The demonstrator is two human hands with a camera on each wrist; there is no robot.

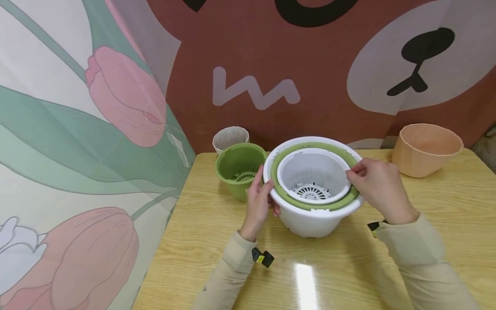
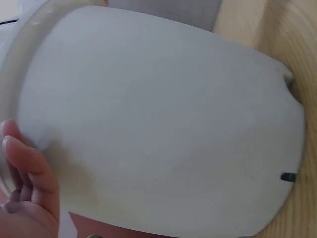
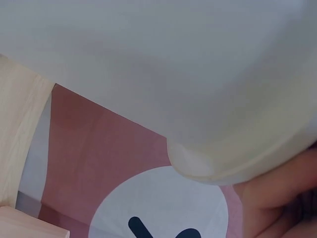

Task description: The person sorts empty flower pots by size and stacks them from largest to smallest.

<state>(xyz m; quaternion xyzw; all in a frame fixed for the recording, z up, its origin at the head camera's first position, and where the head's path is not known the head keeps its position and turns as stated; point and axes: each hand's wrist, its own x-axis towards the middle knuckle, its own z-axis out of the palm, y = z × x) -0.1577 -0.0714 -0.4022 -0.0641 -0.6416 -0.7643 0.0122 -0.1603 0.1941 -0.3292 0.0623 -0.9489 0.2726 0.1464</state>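
A large white pot (image 1: 310, 224) stands at the middle of the table, with a green pot (image 1: 294, 203) nested in it and a smaller white pot (image 1: 314, 167) with a slotted base innermost. My left hand (image 1: 256, 206) grips the large pot's left rim. At the right side, my right hand (image 1: 381, 187) pinches the inner white pot's rim between thumb and fingers. In the left wrist view the large pot's smooth wall (image 2: 158, 119) fills the frame, with its foot on the table. The right wrist view shows my right fingers (image 3: 277, 188) close by the large pot's rim.
Left of the nested pots stands another green pot (image 1: 242, 150), with a small whitish faceted pot (image 1: 231, 138) behind it. A peach faceted pot (image 1: 418, 161) sits at the back right. A mural wall (image 1: 263, 51) borders the wooden table (image 1: 201, 241).
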